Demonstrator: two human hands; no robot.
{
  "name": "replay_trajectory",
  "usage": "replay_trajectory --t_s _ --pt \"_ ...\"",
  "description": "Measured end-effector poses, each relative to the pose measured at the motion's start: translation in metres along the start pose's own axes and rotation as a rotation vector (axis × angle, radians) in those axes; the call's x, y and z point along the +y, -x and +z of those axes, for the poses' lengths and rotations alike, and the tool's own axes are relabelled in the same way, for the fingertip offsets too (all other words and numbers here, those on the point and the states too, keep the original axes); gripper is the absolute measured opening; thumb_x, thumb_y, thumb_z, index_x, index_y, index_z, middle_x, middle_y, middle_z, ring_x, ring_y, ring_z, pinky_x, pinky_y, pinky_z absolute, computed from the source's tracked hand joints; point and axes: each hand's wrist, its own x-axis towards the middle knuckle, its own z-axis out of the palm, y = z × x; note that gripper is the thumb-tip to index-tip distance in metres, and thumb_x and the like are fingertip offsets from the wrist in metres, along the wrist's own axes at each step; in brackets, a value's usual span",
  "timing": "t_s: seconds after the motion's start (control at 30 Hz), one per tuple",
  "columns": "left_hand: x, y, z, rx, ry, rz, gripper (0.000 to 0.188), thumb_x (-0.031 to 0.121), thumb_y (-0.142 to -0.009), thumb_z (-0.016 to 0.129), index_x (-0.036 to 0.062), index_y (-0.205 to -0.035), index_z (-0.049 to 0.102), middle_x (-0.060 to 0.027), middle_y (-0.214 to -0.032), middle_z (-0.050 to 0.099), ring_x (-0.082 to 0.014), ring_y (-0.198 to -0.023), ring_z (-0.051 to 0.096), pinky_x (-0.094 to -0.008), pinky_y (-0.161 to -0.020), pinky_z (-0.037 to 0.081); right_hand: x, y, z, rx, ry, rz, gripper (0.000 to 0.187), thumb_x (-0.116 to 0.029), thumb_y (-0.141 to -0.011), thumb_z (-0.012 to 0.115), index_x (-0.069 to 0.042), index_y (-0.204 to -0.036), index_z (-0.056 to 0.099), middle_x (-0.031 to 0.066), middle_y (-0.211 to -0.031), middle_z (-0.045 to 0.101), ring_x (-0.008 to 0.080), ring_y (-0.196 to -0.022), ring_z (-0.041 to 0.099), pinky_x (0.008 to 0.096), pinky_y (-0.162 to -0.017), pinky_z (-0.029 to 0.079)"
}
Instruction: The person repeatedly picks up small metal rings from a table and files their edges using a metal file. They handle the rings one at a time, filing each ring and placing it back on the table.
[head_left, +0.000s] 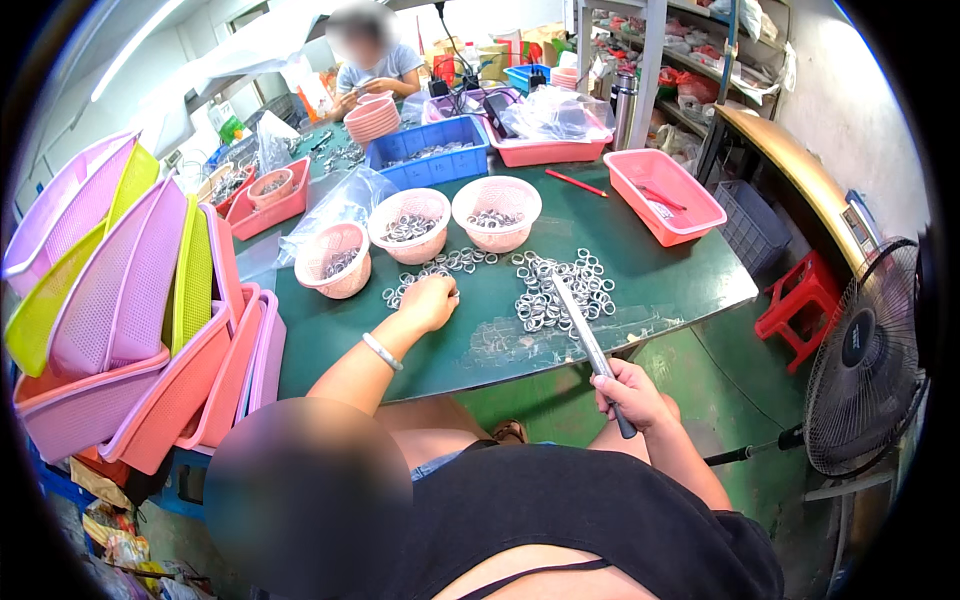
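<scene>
The person's right hand is gripping the dark handle of a long metal rod, fingers wrapped fully around it, and the rod is slanting up over the tabletop with its tip lying in a pile of metal rings. The left hand, wearing a bracelet at the wrist, is resting curled on the green tabletop beside a smaller scatter of rings; whether its fingers are pinching a ring cannot be told. Three pink round baskets holding rings are standing just behind the scatter. Stacked pink and yellow trays are leaning at the left, and another person is sitting at the far end.
</scene>
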Motion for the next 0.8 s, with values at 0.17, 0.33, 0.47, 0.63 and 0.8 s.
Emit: replay_trajectory --t_s 0.17,0.33,0.47,0.63,0.8 --pt "0.004 -0.001 0.004 0.035 -0.074 0.023 0.014 0.017 -0.073 0.059 0.0054 -0.08 0.06 -0.0136 -0.085 0.061 -0.0307 -0.082 0.058 -0.0398 -0.071 0.045 0.004 0.013 -0.009 0.028 -0.012 -0.015 0.012 -0.018 -0.084 0.055 -0.007 -0.083 0.05 -0.0014 -0.058 0.051 0.0038 -0.047 0.046 0.0178 -0.042 0.038" --pt "0.011 -0.003 0.004 0.023 -0.139 0.035 0.014 0.018 -0.074 0.057 0.0055 -0.079 0.06 -0.0142 -0.085 0.06 -0.0312 -0.081 0.058 -0.0406 -0.071 0.045 0.018 0.033 -0.031 0.088 -0.075 -0.073 0.012 -0.017 -0.084 0.054 -0.006 -0.083 0.05 0.0013 -0.063 0.053 0.0062 -0.052 0.049 0.0191 -0.045 0.04" --pt "0.013 -0.005 0.011 0.082 -0.202 0.046 0.017 0.02 -0.074 0.057 0.0047 -0.079 0.059 -0.0154 -0.085 0.06 -0.032 -0.081 0.058 -0.0419 -0.072 0.045 0.019 0.037 -0.058 0.244 -0.032 -0.177 0.011 -0.017 -0.084 0.054 -0.006 -0.083 0.05 0.003 -0.067 0.054 0.0073 -0.053 0.049 0.0202 -0.047 0.041" --pt "0.018 0.01 0.008 0.121 -0.204 -0.014 0.018 0.02 -0.074 0.059 0.0048 -0.081 0.055 -0.0151 -0.087 0.058 -0.0314 -0.083 0.056 -0.0407 -0.071 0.044 -0.011 0.01 -0.094 0.547 0.569 -0.288 0.021 -0.016 -0.08 0.057 -0.004 -0.096 0.052 0.0082 -0.074 0.056 0.0182 -0.072 0.055 0.0309 -0.065 0.045" --pt "0.044 0.014 -0.014 0.233 -0.121 0.17 0.023 0.018 -0.072 0.063 0.0035 -0.086 0.053 -0.0143 -0.088 0.054 -0.0306 -0.084 0.054 -0.0399 -0.071 0.044 -0.028 -0.039 -0.114 0.722 0.994 -0.367 0.035 -0.013 -0.076 0.058 -0.005 -0.108 0.048 0.0181 -0.094 0.055 0.0335 -0.093 0.054 0.0402 -0.079 0.044"
